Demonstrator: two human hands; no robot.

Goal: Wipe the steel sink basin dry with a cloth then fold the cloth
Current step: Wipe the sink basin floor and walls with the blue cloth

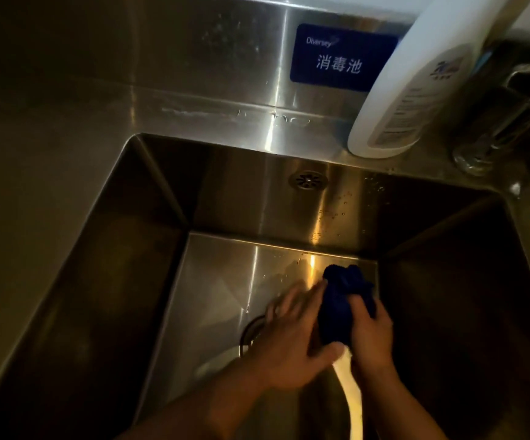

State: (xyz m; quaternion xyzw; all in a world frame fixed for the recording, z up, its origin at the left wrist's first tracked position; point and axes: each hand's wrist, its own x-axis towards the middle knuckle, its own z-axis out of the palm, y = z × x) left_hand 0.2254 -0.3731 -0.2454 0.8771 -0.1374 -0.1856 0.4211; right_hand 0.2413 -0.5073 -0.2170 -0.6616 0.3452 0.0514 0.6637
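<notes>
Dark blue bunched cloth [340,300] is low centre-right of the frame, over the floor of the steel sink basin [130,249], near its back right corner. Right hand [371,335] grips the cloth from the right, fingers curled round it. Left hand [292,338] lies against the cloth's left side, fingers straight, spread and blurred, thumb touching the cloth's lower end. The cloth is between both hands. Round floor drain [251,331] is partly hidden under the left hand. Round overflow grille [307,179] is on the back wall, water drops to its right. Blue sign with white characters [343,57] is top centre. White plastic bottle [416,90] stands upper right, metal tap [511,122] beside it.
</notes>
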